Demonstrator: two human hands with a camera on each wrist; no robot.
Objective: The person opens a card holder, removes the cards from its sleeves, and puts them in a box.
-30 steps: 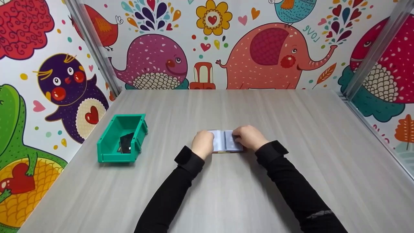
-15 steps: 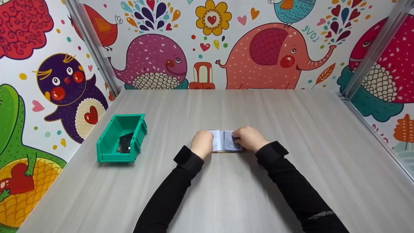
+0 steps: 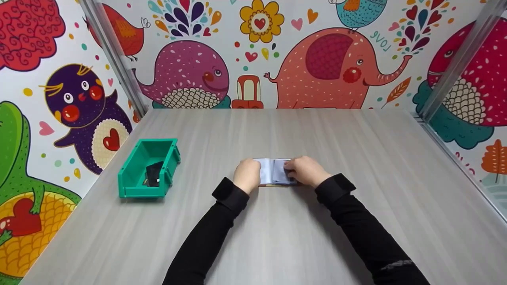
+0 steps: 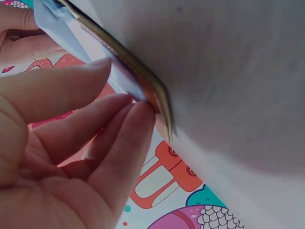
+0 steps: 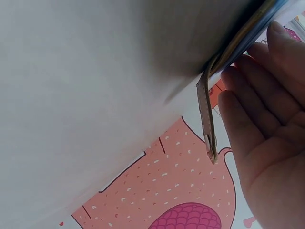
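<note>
You have the small booklet [image 3: 267, 171] lying open on the table [image 3: 269, 229], near the middle of the frame, exactly between your two hands. Its long side goes from left to right, and its fold goes up and down, so each hand touches its own end and neither is clearly nearer. Your left hand [image 3: 247, 175] rests on the left end; in the left wrist view its thumb is apart from the fingers, which are spread and touch the inner side. Your right hand [image 3: 307, 171] is at the loose page [image 3: 280, 169], by its upper right part; I cannot tell whether it pinches this page or only touches it. The green box [image 3: 141, 192] stands well apart, at the left of the frame.
</note>
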